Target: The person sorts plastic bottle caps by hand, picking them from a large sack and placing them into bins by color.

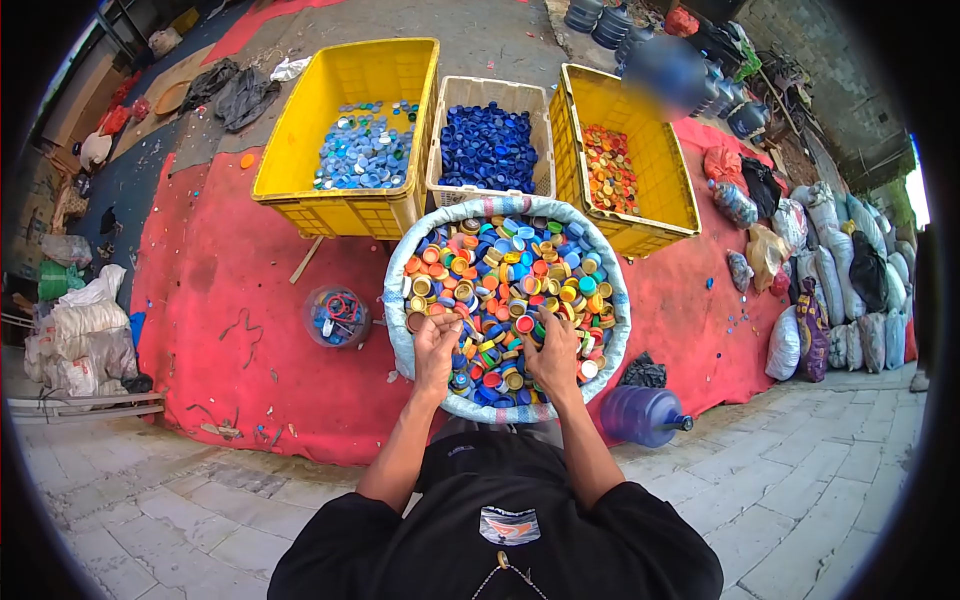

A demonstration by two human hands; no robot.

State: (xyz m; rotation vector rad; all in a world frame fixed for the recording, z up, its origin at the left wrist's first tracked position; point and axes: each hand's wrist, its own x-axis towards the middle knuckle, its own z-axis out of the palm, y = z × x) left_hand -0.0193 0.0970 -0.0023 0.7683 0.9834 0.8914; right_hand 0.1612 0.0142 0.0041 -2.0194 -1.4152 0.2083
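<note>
A wide round sack with a rolled pale-blue rim [396,335] stands in front of me, full of mixed plastic bottle caps [492,262] in orange, blue, gold, green and red. My left hand [436,350] is over the left part of the heap, its fingers curled together; whatever they hold is hidden. On the right side, my right hand [553,352] reaches down to the caps with thumb and fingers apart. A red cap [525,324] lies close to its fingertips, and I see nothing held in it.
Beyond the sack stand a yellow crate [283,165] with light-blue caps, a white crate [434,165] with dark-blue caps and another yellow crate [655,222] with orange caps. A clear tub [340,335] sits left; a water jug [640,416] lies right. Filled bags [785,340] line the right.
</note>
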